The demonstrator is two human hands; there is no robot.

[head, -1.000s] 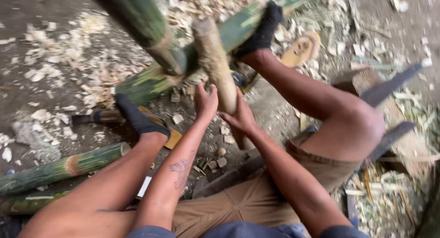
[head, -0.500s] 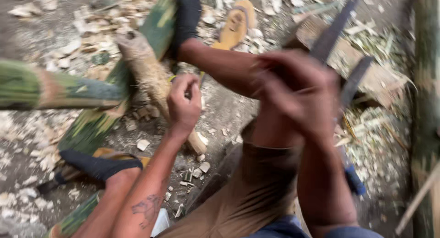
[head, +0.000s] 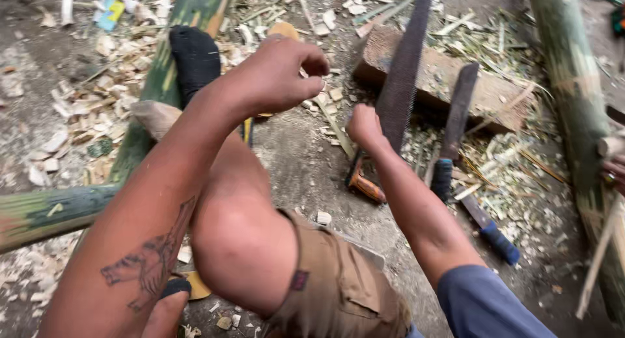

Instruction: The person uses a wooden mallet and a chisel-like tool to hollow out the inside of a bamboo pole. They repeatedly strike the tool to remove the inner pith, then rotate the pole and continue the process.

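My left hand (head: 280,74) is raised above my knee (head: 241,247), its fingers loosely curled around nothing. My right hand (head: 364,126) reaches down to a long hand saw (head: 400,71) lying on the ground. It rests against the blade just above the orange and black handle (head: 362,184), with its fingers hidden behind the knuckles. My foot in a black sock (head: 195,58) presses on a green bamboo pole (head: 146,126). The pale cut end of a wooden piece (head: 156,117) shows beside that pole.
A black-handled chopping knife (head: 456,123) and a blue-handled tool (head: 495,237) lie right of the saw. Behind them is a wooden block (head: 443,78). More bamboo lies at the left (head: 52,211) and right (head: 573,84). Another person's hand (head: 615,169) shows at the right edge. Shavings cover the ground.
Both hands have let go of the pale wooden piece. My view swung right, my left hand lifted, and my right hand dropped to the saw.
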